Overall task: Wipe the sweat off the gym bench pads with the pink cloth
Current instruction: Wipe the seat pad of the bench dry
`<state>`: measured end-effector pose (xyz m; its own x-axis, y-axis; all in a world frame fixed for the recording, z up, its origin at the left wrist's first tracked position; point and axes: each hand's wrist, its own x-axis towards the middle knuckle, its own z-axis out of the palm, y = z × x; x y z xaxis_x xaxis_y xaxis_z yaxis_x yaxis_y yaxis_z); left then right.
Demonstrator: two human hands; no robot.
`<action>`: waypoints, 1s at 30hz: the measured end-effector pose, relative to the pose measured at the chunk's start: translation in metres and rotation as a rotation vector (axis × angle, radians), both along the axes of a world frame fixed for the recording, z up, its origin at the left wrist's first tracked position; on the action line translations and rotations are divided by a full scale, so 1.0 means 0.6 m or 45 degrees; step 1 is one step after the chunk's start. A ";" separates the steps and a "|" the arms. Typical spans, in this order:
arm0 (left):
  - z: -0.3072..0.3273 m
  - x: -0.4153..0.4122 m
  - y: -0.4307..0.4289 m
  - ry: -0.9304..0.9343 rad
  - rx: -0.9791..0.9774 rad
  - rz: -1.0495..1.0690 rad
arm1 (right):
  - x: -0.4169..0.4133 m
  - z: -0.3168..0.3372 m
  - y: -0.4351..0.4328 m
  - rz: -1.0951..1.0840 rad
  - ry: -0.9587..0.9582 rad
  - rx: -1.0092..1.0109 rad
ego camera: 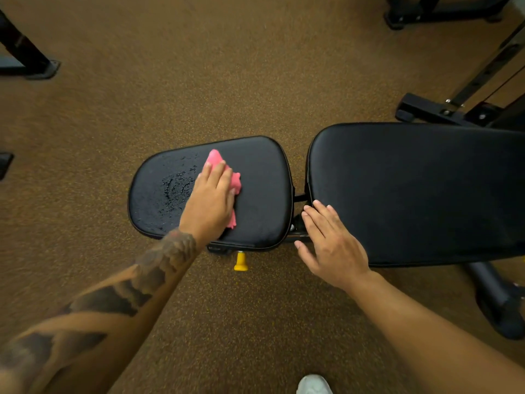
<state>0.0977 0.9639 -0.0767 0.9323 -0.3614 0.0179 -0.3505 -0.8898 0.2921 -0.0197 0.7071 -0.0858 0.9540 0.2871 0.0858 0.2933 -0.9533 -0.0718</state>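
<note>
The left hand (211, 196) presses flat on the pink cloth (224, 177) on the seat pad (255, 194), beside sweat drops (173, 189); the right hand (331, 241), released, touches the back pad (420, 191) corner

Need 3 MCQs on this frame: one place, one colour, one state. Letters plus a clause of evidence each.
1. Where is the crumpled pink cloth?
A. on the small black padded seat pad
B. on the long black back pad
C. on the brown speckled floor

2. What colour is the adjustment knob under the seat pad?
A. red
B. yellow
C. blue

3. What state is the seat pad's left part in?
A. wiped dry
C. torn open
B. beaded with sweat droplets

Key: 1 A, the left hand presses the cloth flat on the seat pad. 2 B, the knob below the pad's near edge is yellow. 3 B, droplets glisten left of the cloth, while the right hand rests at the back pad's corner.
</note>
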 end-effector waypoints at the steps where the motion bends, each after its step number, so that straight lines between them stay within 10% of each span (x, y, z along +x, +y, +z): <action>1: 0.006 -0.030 0.000 -0.012 -0.024 0.011 | 0.000 0.001 0.000 0.002 0.003 0.000; 10: 0.016 -0.085 -0.120 -0.184 0.002 -0.319 | 0.000 0.000 0.000 0.019 0.021 -0.044; 30: 0.028 -0.071 -0.018 0.101 -0.118 -0.032 | 0.004 0.011 0.007 -0.026 0.079 0.025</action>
